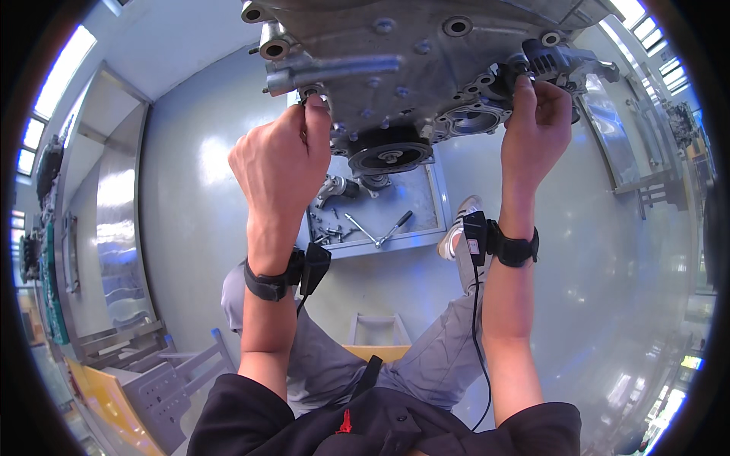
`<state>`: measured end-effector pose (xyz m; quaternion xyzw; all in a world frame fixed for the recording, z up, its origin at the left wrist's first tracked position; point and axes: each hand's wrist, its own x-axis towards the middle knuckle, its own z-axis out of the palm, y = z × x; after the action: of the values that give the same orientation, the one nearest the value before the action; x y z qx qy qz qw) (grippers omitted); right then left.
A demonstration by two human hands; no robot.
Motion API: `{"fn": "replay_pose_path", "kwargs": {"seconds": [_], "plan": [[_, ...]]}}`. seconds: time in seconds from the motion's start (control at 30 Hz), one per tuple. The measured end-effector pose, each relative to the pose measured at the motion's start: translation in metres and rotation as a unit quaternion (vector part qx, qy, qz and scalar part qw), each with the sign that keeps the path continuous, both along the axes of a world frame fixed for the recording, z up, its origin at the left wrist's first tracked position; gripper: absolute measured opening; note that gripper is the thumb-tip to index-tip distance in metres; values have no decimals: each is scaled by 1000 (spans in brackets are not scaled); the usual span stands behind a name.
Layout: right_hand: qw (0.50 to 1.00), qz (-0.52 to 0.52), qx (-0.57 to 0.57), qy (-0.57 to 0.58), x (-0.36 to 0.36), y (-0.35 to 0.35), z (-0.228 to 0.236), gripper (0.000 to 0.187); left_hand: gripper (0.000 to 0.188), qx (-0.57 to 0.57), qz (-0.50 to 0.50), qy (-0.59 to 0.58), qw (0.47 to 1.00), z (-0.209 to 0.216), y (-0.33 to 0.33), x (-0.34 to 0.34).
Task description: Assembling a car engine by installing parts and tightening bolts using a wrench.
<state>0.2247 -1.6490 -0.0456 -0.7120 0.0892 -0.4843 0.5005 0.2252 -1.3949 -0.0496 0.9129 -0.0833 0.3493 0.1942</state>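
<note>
A large grey metal engine fills the top of the view, with a black ribbed pulley at its lower edge. My left hand is closed, thumb and fingers pinched at a small boss with a hole on the engine's left side. Whatever is between those fingertips is too small to name. At the right side, my right hand is also closed in a pinch, touching a dark fitting beside a black, slotted unit. Its fingertips hide what they hold. Black straps with small boxes circle both wrists.
Below the engine stands a metal tray holding a ratchet wrench, several loose bolts and a motor-like metal part. A wooden-edged seat is beneath me. Metal-framed furniture stands lower left. A cable hangs from the right wrist.
</note>
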Motion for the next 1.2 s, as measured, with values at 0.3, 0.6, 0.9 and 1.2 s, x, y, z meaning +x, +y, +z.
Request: {"fn": "replay_pose_path", "kwargs": {"seconds": [0.3,0.6,0.9,1.2], "plan": [[1000,-13,-2,17,-2,-2,0,30,41,-35,-30,-24,999,-3,0,1],[999,25,18,16,-3,-3,0,28,45,-19,-27,16,999,-3,0,-2],[998,43,28,37,-5,-2,-3,27,48,-26,-8,-3,1000,-5,-4,0],[997,49,29,50,-6,-2,-8,27,52,-5,7,44,999,-1,-3,1]]}}
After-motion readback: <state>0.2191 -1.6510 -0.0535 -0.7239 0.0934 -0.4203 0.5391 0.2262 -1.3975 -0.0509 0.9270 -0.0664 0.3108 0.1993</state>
